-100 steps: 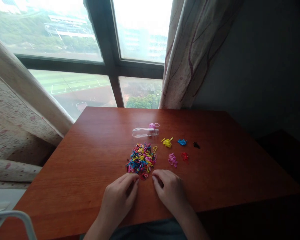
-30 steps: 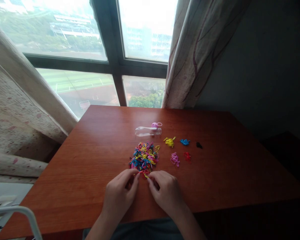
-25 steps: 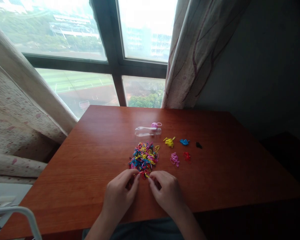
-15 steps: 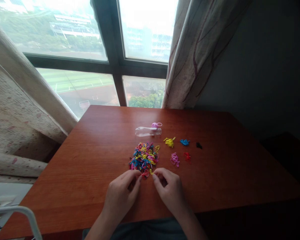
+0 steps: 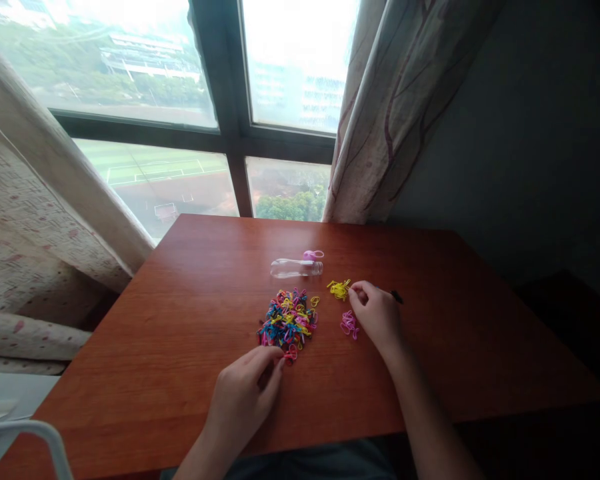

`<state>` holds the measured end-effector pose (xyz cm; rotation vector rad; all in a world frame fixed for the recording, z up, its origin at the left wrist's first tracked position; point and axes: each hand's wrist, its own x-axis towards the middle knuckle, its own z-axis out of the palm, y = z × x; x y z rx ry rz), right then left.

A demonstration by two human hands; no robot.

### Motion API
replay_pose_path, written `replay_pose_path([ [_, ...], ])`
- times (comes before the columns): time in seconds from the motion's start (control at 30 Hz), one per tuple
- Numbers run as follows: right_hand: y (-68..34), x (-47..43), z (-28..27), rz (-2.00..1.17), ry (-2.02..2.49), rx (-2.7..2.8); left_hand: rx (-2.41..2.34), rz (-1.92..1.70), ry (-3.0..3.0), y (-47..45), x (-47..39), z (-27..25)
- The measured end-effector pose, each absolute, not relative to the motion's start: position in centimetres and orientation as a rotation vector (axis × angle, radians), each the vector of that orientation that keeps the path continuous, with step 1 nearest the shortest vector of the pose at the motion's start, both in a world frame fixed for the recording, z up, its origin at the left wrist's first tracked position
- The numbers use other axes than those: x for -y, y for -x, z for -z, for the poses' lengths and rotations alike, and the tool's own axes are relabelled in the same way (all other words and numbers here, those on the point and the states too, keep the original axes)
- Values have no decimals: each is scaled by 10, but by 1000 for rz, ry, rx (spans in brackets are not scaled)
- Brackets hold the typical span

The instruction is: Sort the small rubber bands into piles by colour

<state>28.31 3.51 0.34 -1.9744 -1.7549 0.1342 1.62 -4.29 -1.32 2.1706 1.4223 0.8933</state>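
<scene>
Small coloured rubber bands lie in a mixed heap on the table. My left hand is at the heap's near edge, thumb and forefinger pinched on a red rubber band. Farther right, my right hand is closed in a pinch at the edge of a small yellow rubber-band pile. A yellow band seems to be at its fingertips, merging with the pile. Just below lies a pink pile. Part of a black pile shows behind my right hand, which hides the blue and red piles.
A clear plastic bottle lies on its side behind the heap, with a pink looped item beside it. The brown table meets a window and curtains. A white curved rail stands at the near left.
My right hand has moved from the heap's near edge up and right to the yellow pile. The yellow band at the near edge is gone from there. My left hand stays at the heap.
</scene>
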Motion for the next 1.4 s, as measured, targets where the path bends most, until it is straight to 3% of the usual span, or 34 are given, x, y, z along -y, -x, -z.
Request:
replay_pose_path([
  [0.57,-286,-62,-10,-74,2122,1923,-1421,-897,-2168,-17,44,11],
  [0.73,-280,-32,-8,-169,1903,1813,-1429,-904,-2179,-17,44,10],
  [1.03,-227,49,13,-644,1478,1769,-1407,-889,-2190,-17,45,9],
  [1.4,-215,71,20,-504,1490,1904,-1284,-782,-2271,-44,35,-5],
])
